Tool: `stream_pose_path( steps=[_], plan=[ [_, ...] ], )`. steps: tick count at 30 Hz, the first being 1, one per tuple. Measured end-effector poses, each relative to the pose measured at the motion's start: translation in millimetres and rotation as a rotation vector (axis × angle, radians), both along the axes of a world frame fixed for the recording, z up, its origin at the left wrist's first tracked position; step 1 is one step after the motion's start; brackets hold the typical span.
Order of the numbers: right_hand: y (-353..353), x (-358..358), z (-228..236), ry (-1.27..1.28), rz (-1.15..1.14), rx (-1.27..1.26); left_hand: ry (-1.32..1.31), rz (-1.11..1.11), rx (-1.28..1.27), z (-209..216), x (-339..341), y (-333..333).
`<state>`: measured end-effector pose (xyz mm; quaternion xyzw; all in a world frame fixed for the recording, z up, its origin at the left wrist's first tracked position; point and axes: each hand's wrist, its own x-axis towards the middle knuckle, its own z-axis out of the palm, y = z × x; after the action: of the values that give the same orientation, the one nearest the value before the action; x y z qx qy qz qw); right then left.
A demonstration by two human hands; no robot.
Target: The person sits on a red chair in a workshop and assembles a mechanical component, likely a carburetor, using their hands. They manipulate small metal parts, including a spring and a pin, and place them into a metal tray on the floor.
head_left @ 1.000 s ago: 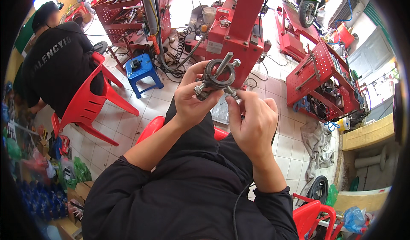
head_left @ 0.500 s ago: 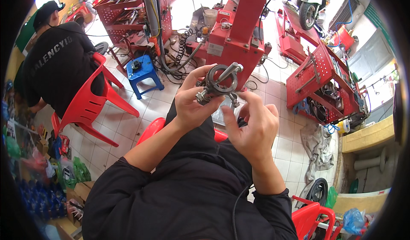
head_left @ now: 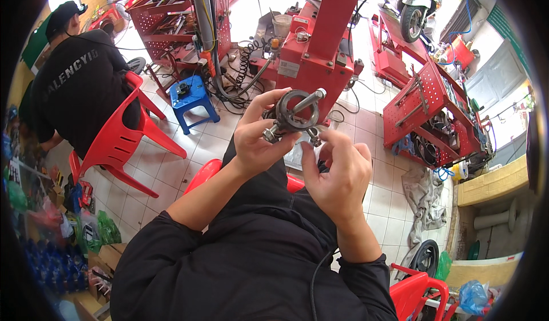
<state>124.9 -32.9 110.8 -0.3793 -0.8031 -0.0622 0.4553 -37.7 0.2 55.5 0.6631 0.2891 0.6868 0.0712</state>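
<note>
While gripped in the left hand [head_left: 256,142], out ahead of the body and above the black trousers [head_left: 260,186]: a metal ring fitting [head_left: 281,113], opening turned up toward the eyes. Fingers curled round the far left side, thumb laid along the near edge. Across the ring, a thick rod [head_left: 309,100], long axis slanting up and to the right, away from the body, far end clear of both hands. Cannot tell whether threaded through the opening or lying in front of it. At the left, poking out beside the thumb, a left bolt [head_left: 269,134]; at the lower right, a short bolt [head_left: 314,136], angled down toward the right hand [head_left: 342,169].

At that corner, the closest meeting: right thumb and index fingertip brought to either side of the short bolt, other fingers half curled. Cannot tell whether pinched tight or only touching. From the right hand, fitting to the left and slightly farther out, ring and rod beyond the fingertips. Of the two hands, left nearer to the ring, right nearer to the short bolt.

Well past the rod, a red post [head_left: 337,18]. Off to the left, apart from both hands, a blue stool [head_left: 197,107] on the tiled floor [head_left: 207,144].
</note>
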Motion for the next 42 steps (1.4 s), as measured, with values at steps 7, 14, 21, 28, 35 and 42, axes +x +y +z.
stream_pose_path(
  steps=[7,14,21,28,35,42],
  plan=[
    [1.4,1.8,4.7,-0.081,-0.025,-0.031,-0.058,-0.167,-0.072,-15.6,0.9,2.3],
    [3.6,4.9,-3.7,-0.091,-0.028,-0.013,-0.218,-0.203,-0.152,-7.4,13.5,-1.7],
    [1.0,0.4,2.0,0.001,-0.026,-0.023,-0.272,-0.186,-0.205,-6.3,15.4,-2.3],
    [0.0,1.4,3.6,-0.055,-0.044,-0.027,-0.041,-0.161,-0.028,-14.0,2.9,5.5],
    [1.0,2.2,-3.1,-0.069,-0.031,-0.020,-0.022,-0.062,-0.024,-2.8,2.0,0.9],
    [-1.0,-0.9,0.8,-0.008,-0.035,-0.020,-0.035,-0.033,-0.004,3.2,3.3,0.7]
  ],
)
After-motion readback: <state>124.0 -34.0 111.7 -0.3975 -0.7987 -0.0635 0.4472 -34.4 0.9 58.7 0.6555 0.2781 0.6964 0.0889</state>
